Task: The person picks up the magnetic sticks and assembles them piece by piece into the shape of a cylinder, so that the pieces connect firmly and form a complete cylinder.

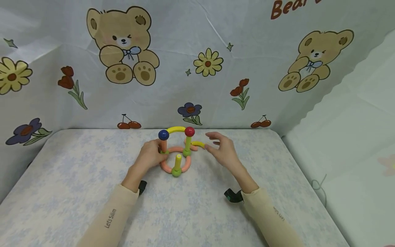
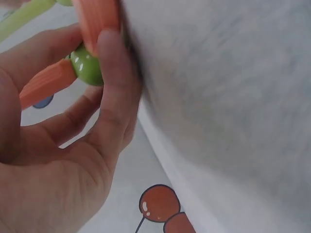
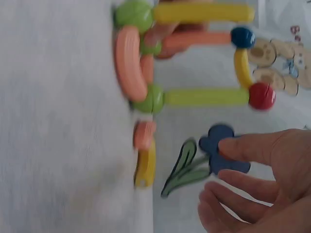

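A ball-and-rod toy frame stands on the table, its ring of orange curved rods [image 1: 187, 165] joined by green balls [image 1: 176, 172]. From the ring rise an orange rod topped by a blue ball [image 1: 163, 134], a light green rod with a red ball [image 1: 189, 131], and a bare-topped yellow rod [image 1: 178, 161]. A yellow curved rod [image 1: 176, 129] bridges the blue and red balls. My left hand [image 1: 151, 153] pinches the frame low on its left side, near a green ball [image 2: 87, 67]. Right of it my right hand [image 1: 224, 152] hovers with relaxed fingers, holding nothing.
A loose yellow curved rod [image 3: 145, 167] and an orange curved piece [image 3: 144, 135] lie behind the frame's right side, near my right fingertips. A hanging cloth [image 1: 172, 89] printed with bears and flowers rises at the table's back edge.
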### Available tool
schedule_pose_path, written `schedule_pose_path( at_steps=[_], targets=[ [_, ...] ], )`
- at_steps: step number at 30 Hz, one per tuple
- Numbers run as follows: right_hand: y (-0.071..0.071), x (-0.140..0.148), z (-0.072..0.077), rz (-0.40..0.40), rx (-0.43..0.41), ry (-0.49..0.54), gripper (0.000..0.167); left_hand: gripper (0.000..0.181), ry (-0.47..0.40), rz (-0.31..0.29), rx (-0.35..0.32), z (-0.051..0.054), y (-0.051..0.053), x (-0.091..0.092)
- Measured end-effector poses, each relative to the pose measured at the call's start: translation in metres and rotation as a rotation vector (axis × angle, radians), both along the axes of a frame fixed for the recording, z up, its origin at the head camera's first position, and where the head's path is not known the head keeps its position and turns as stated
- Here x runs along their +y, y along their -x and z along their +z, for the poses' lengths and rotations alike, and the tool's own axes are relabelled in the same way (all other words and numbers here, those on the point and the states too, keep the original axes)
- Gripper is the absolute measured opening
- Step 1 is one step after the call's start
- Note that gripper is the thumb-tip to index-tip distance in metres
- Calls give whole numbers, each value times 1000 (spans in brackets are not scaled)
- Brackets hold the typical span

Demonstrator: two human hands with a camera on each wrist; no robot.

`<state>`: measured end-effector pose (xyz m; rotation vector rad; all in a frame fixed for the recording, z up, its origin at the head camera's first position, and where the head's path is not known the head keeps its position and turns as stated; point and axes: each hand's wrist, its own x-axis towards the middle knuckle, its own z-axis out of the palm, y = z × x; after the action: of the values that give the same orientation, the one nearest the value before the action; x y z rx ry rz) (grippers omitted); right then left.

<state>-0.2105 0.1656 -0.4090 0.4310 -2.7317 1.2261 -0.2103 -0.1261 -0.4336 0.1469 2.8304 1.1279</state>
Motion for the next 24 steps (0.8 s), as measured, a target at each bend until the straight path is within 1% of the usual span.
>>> schedule_pose_path(
  at_steps=[2,4,6,8,10,16,18,20,24],
  targets=[
    [6,10,-4,-53,43,-83,45,20,10,-10,-32,3,-1,-3],
    [12,20,-10,-82,52,-155,46,20,13,-32,-58,6,-1,-6],
    [16,30,-15,-88,36,-210,47,20,7,-66,-84,8,-1,-8],
    [21,38,-20,-85,-4,-237,46,20,2,-95,-104,9,0,-10],
    [24,44,-23,-92,-33,-264,44,21,1,-117,-105,10,1,-11],
    [30,51,-27,-122,-89,-275,39,22,5,-124,-119,9,5,-13],
    [31,52,-28,-123,-103,-275,38,22,-10,-133,-127,8,6,-14],
    [31,52,-29,-124,-114,-269,36,23,-29,-151,-140,8,5,-17],
    [30,52,-30,-144,-124,-248,33,23,-74,-209,-174,7,4,-24]
  ],
)
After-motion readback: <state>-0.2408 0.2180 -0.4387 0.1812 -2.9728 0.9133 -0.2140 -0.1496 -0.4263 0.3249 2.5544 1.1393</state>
